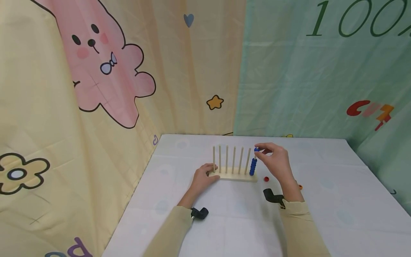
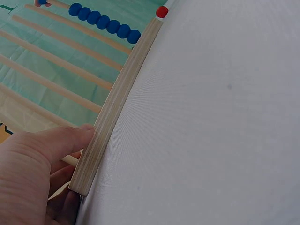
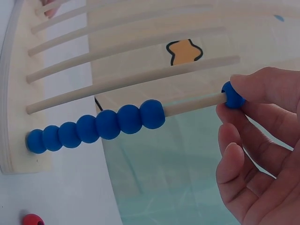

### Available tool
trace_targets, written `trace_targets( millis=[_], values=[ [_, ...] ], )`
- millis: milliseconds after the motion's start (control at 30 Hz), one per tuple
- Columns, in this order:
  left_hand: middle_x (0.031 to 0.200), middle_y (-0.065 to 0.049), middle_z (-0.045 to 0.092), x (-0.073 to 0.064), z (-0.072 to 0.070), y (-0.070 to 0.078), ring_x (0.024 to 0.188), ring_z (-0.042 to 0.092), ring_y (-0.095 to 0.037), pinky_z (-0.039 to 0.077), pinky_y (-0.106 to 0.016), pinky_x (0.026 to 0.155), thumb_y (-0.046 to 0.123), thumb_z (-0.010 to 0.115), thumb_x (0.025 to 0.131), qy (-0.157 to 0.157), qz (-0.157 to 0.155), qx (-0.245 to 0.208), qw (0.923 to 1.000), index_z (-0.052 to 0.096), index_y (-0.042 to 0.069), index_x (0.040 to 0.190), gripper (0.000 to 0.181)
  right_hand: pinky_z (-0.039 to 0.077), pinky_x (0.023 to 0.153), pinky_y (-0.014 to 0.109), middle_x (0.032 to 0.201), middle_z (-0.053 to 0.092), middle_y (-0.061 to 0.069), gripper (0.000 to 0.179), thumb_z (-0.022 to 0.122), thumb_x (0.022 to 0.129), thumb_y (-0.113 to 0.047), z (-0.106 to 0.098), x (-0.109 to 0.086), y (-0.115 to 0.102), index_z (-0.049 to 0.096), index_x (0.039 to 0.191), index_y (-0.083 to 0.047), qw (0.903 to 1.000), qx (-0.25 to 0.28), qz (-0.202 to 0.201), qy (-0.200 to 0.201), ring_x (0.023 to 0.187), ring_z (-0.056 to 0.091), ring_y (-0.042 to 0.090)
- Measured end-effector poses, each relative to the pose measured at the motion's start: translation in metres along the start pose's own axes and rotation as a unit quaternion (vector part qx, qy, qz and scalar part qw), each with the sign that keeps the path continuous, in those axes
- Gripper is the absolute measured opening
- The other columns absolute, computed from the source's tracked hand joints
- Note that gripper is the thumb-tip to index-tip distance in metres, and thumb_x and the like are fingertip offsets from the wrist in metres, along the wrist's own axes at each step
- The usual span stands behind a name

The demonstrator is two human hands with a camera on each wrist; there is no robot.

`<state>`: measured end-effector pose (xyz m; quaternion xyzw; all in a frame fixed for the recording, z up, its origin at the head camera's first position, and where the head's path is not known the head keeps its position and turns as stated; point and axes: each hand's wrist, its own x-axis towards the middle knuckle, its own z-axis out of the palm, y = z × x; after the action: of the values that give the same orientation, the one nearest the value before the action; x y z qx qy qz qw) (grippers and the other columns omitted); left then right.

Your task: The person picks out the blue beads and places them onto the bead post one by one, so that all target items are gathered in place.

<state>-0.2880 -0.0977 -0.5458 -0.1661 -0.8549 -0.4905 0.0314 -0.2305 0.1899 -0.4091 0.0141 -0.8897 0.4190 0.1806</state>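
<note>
A light wooden peg stand [image 1: 236, 176] with several upright rods rises from the table. My left hand [image 1: 203, 179] grips the left end of its base, thumb at the front and fingers behind, as the left wrist view shows. My right hand [image 1: 277, 161] is at the top of the rightmost rod, pinching a blue bead [image 3: 232, 95] between thumb and finger. The rod's tip sits in that bead's hole. Lower on the same rod, several blue beads [image 3: 87, 129] are stacked down to the base, with bare rod between them and the pinched one. The other rods hold no beads.
On the white table [image 1: 237, 221], a red bead [image 1: 266, 179] lies just right of the stand. An orange bead [image 1: 300, 187] shows partly behind the right wrist. Printed curtains [image 1: 199, 71] hang behind the table and along its left side.
</note>
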Motion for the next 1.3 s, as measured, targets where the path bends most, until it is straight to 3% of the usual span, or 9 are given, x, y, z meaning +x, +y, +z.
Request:
trace_targets(
  millis=[1300],
  values=[
    [0.131,0.002,0.064,-0.001,0.001,-0.001,0.122,0.058,-0.021,0.05,-0.037,0.097,0.021,0.082,0.085,0.001,0.003,-0.002,1.0,0.074,0.011,0.119,0.037,0.055,0.068,0.033,0.114,0.069,0.011,0.038,0.074,0.093,-0.019,0.014,-0.01,0.022,0.069,0.129,-0.009,0.9994,-0.001,0.026,-0.024,0.099,0.059,0.027]
  ],
)
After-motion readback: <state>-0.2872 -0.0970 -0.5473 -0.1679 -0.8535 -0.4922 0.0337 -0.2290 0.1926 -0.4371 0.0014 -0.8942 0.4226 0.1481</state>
